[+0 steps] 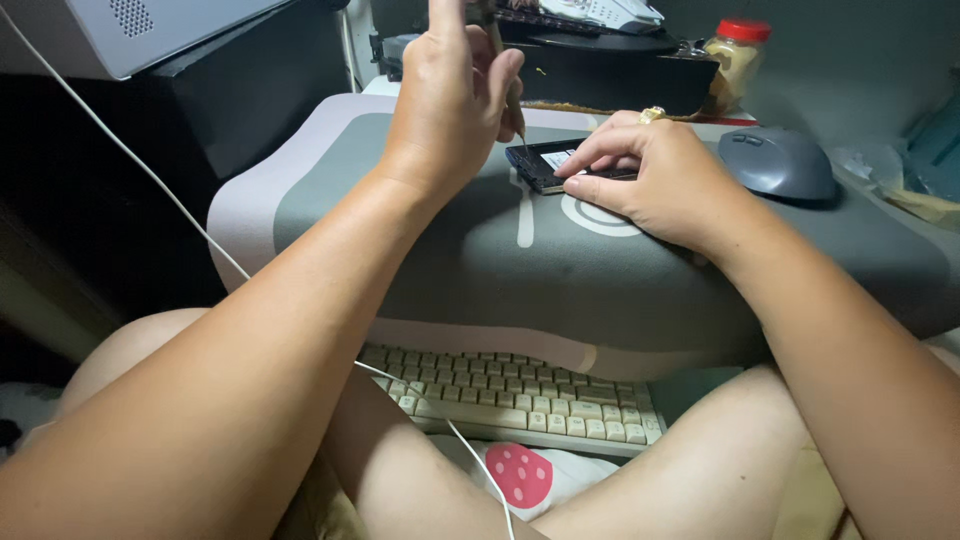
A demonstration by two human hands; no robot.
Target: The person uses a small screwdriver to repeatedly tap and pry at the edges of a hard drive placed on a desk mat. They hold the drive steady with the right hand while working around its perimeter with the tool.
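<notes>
Small black device (545, 162) lies open-faced on grey mat (480, 250), mid-desk. Right hand (650, 180) rests on it, fingers curled, fingertips pressing its edge. Left hand (450, 95) raised, fingers pinched around thin screwdriver (515, 110), tip at device's corner. Mouse (778, 163) to the right, keyboard (520, 395) below, jar (738, 55) behind.

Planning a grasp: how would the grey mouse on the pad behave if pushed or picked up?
The mouse looks like a rigid moulded shell, so probably stiff. Its smooth domed top may be slippery to pinch from above. It sits flat on the soft pad, so it would likely slide with some drag, not roll or tip. The right hand is nearest it, not touching.
</notes>
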